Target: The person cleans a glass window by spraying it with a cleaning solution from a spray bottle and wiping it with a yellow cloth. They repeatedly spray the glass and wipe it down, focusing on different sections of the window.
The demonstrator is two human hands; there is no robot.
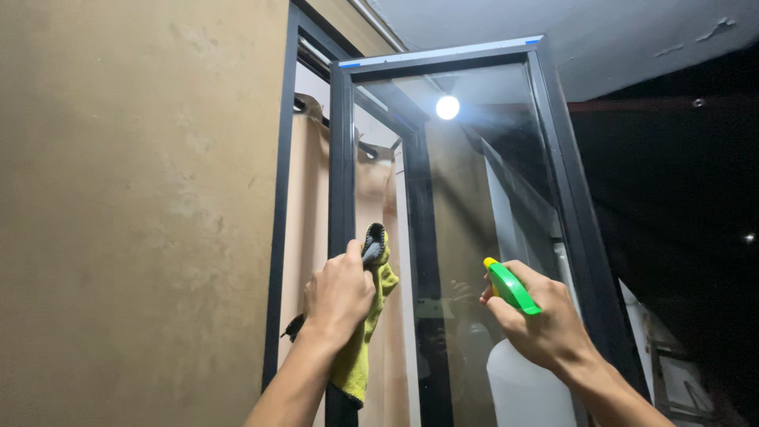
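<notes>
My left hand [338,294] grips a yellow-green cloth with a dark grey edge [371,316] and presses it against the black frame [341,182] of an open glass window pane [474,182]. My right hand [538,316] holds a white spray bottle [522,387] with a green and yellow nozzle [510,286], pointed left toward the glass. The cloth hangs down below my left wrist.
A beige wall [134,213] fills the left side. Behind the pane hangs a pale curtain [308,213] on a dark rod. A round lamp reflection [447,107] shines in the glass. It is dark outside at the right, under a grey ceiling [617,39].
</notes>
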